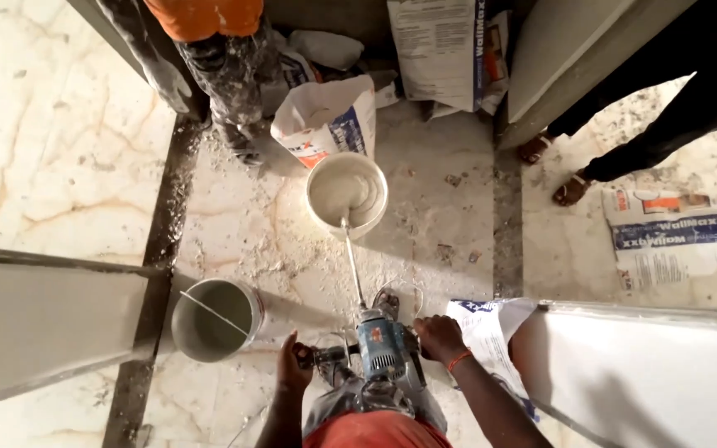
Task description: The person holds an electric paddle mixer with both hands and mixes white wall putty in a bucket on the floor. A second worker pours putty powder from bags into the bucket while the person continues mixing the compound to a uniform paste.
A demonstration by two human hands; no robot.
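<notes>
Seen from above, the person's left hand [294, 367] and right hand [440, 336] are each clamped on a side handle of a blue power mixer [383, 353], one either side, likely to steady it against twisting. Its metal shaft [352, 260] slants away into a white bucket [347, 194] of pale grey paste on the marble floor [60, 141]. An empty grey bucket [213, 319] stands left of the mixer. Beyond, an opened paper sack [325, 116] sits beside the paste bucket, near another person's spattered legs [238, 75]
</notes>
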